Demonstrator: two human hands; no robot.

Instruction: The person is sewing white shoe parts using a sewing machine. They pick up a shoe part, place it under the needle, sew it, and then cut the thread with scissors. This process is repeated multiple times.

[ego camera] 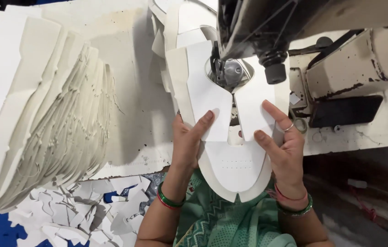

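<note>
Sewing machine [294, 27] stands straight ahead; white shoe upper [230, 160] runs lengthwise from her lap to its needle, probably just under the foot. Left hand [187, 142] and right hand [283, 146] pinch either flap, equally near.

White shoe upper piece [230, 164], perforated with tiny dots. Cream, dark-chipped sewing machine [354, 64]. Off-white stacked cutouts [43, 119]. Green bangles [169, 201]. Teal patterned garment [221, 224]. Possibly blue floor under the white scraps [88, 215].
</note>
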